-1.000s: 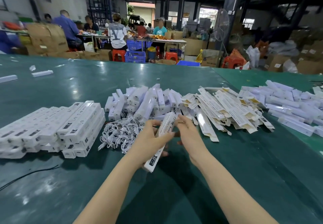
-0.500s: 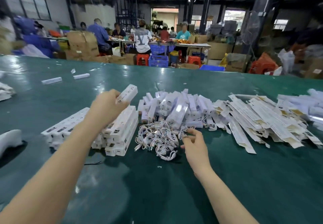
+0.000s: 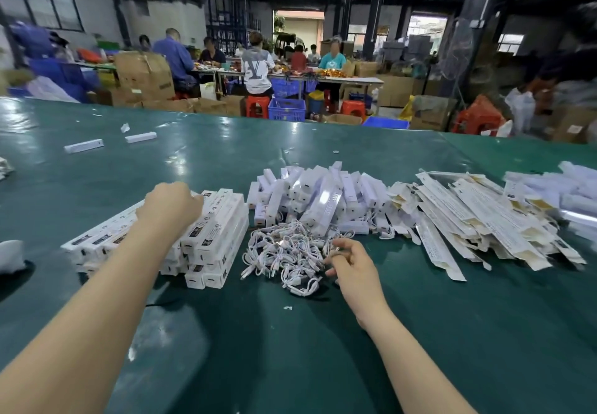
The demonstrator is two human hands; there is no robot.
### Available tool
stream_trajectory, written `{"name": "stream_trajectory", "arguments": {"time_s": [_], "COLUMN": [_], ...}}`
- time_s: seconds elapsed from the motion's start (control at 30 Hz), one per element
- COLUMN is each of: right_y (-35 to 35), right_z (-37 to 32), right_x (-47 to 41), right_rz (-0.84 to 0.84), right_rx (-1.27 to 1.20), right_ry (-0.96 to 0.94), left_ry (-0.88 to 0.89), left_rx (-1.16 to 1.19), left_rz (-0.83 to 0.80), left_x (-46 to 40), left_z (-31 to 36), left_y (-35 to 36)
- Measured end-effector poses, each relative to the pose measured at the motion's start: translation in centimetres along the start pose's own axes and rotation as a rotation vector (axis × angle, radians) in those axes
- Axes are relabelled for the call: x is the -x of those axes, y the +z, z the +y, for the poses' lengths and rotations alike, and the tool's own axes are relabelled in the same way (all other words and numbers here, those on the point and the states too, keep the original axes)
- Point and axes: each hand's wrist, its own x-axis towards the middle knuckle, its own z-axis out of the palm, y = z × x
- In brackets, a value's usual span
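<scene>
1. A person's two bare arms reach over a dark green table (image 3: 323, 349) in a busy warehouse; a tangled pile of white cables (image 3: 284, 252) lies in the middle of the table
2. The right hand (image 3: 352, 265) sits at the right edge of the cable pile, fingers (image 3: 336, 245) loosely bent and spread apart, their tips touching the outermost cables
3. The left hand (image 3: 171, 203) is to the left of the cable pile, knuckles up, fingers curled down onto the top of a stack of long white boxes (image 3: 213, 239); the fingertips are hidden, so I cannot tell whether it grips a box
4. The stack of boxes lies just left of the cable pile in neat rows, several layers high; each box end carries a small dark label, and there is fine print along the top faces, all too small to read
5. Just behind the cable pile is a loose heap of white plastic bars (image 3: 316, 197)
6. To the right of the cable pile lies a spread of flattened white sleeves (image 3: 468, 220) with lines of tiny unreadable print
7. Far behind the cable pile, to the left, two single boxes (image 3: 140, 137) lie apart on the table
8. Beyond the table, straight behind the cable pile, people sit at a bench; one on a red stool wears a white shirt (image 3: 255, 71) with large dark letters resembling an overlapped L and V
</scene>
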Motion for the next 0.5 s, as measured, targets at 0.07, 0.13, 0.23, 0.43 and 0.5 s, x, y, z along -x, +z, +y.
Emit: {"name": "stream_trajectory", "arguments": {"time_s": [0.07,0.13,0.23,0.43,0.5], "right_y": [-0.1,-0.1,-0.2,-2.4,-3.7], "right_z": [-0.1,-0.2,-0.5,-1.1,-1.1], "right_x": [0.0,-0.1,-0.3,-1.1,-1.6], "right_rz": [0.002,0.006,-0.015,-0.066,-0.052], "right_rx": [-0.018,-0.045,-0.066,0.033,0.124], "right_ry": [0.009,0.021,0.047,0.033,0.033], "left_ry": [0.087,0.209,0.413,0.613,0.607], "left_rx": [-0.024,0.007,0.125,0.405,0.456], "left_rz": [0.041,0.067,0.059,-0.187,-0.22], "left_x": [0.9,2.4,5.0,10.5,11.7], "left_z": [1.7,3.9,7.6,13.2,14.0], "left_y": [-0.1,0.0,0.8,5.7,7.6]}}
